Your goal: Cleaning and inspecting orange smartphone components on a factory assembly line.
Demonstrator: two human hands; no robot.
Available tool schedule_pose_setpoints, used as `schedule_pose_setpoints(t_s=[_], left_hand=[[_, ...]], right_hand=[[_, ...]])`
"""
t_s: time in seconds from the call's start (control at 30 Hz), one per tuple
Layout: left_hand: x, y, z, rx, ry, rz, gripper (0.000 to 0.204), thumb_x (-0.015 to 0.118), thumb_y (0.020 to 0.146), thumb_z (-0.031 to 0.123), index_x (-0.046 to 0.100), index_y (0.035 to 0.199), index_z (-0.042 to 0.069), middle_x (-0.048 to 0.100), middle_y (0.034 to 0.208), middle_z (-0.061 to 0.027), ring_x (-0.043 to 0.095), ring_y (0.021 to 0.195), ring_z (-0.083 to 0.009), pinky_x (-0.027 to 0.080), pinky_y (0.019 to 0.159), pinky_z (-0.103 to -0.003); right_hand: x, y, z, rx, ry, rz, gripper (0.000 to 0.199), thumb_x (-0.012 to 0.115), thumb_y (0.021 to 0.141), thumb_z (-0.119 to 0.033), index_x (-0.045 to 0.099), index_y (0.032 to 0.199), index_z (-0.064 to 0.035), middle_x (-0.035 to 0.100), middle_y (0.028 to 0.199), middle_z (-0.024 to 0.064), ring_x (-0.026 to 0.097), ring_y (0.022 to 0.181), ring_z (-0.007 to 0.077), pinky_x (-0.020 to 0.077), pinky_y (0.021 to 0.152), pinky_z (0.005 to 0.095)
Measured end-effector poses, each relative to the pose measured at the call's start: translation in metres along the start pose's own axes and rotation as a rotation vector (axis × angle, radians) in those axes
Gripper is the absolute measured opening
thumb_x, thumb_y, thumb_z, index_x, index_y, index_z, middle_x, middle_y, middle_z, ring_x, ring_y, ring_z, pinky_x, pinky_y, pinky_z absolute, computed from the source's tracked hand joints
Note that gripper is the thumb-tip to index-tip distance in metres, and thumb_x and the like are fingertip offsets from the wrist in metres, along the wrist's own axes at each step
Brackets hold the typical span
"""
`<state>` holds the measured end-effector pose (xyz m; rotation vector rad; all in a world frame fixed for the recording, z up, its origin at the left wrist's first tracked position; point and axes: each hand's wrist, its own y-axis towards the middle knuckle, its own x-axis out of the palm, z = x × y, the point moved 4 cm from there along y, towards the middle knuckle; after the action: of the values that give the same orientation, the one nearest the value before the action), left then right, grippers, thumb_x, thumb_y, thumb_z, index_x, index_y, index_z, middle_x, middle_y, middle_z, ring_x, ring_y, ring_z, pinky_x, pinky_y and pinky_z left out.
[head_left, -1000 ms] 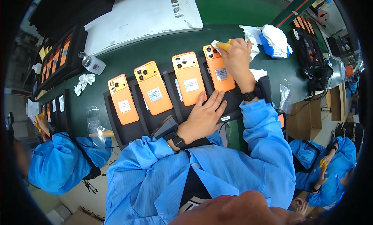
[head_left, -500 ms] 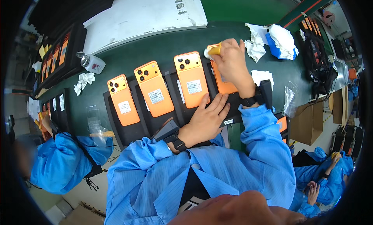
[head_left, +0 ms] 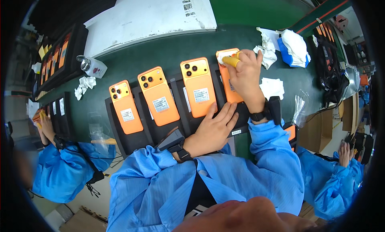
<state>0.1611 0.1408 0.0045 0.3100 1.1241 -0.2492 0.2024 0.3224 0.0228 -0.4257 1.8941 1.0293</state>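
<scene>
An orange phone [head_left: 234, 96] lies back up at the right end of a black tray [head_left: 150, 132]. Over its camera end, my right hand [head_left: 245, 77] pinches a white wipe [head_left: 221, 58] against the surface. Yellow coverings [head_left: 231, 61] sit on the fingertips there. The hand hides much of this phone. My left hand [head_left: 212, 129] lies flat with fingers spread, its fingertips by the lower ends of the two right-hand phones. Three more orange phones stand in line to the left: the third phone [head_left: 198, 77], the second phone [head_left: 160, 93] and the leftmost phone [head_left: 125, 103], each with a white label.
A pump bottle [head_left: 94, 66] and crumpled tissue [head_left: 85, 86] stand at the left. Toward the right are more crumpled tissues [head_left: 266, 51], a blue pack of wipes [head_left: 294, 49], flat white sheets [head_left: 272, 88] and clear plastic [head_left: 300, 107]. Co-workers in blue sit on both sides.
My right hand has shifted slightly down and right, bringing the wipe onto the phone's camera area from its upper left corner. My left hand stays nearly in place.
</scene>
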Motion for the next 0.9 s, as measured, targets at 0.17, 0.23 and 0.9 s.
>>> schedule_pose_setpoints(t_s=[0.17,0.23,0.9], left_hand=[[-0.001,0.0,0.001,-0.01,0.02,0.006,0.074,0.078,0.076,0.033,0.055,0.139,0.002,0.039,0.154,-0.0217,0.037,0.143,-0.0332,0.029,0.113,-0.056],[-0.003,0.001,-0.001,-0.002,0.006,-0.004,0.074,0.078,0.076,0.034,0.054,0.139,0.002,0.039,0.154,-0.0215,0.036,0.143,-0.0331,0.029,0.113,-0.056],[-0.002,0.001,-0.002,0.009,-0.005,-0.02,0.074,0.077,0.078,0.033,0.053,0.14,0.001,0.037,0.155,-0.0215,0.035,0.144,-0.0328,0.028,0.114,-0.056]], right_hand=[[0.005,0.007,0.025,0.135,-0.132,0.176,0.016,0.072,0.085,-0.023,0.077,0.089,-0.0084,0.067,0.1,0.0099,0.057,0.106,0.03,0.0306,0.105,0.0653],[0.007,-0.002,0.022,0.155,-0.092,0.143,0.019,0.071,0.087,-0.026,0.077,0.091,-0.0081,0.067,0.099,0.0123,0.058,0.107,0.0313,0.0294,0.105,0.0661],[0.003,0.005,0.023,0.179,-0.109,0.195,0.01,0.071,0.087,-0.018,0.075,0.089,-0.0086,0.065,0.09,0.0062,0.059,0.099,0.029,0.0325,0.103,0.0616]])
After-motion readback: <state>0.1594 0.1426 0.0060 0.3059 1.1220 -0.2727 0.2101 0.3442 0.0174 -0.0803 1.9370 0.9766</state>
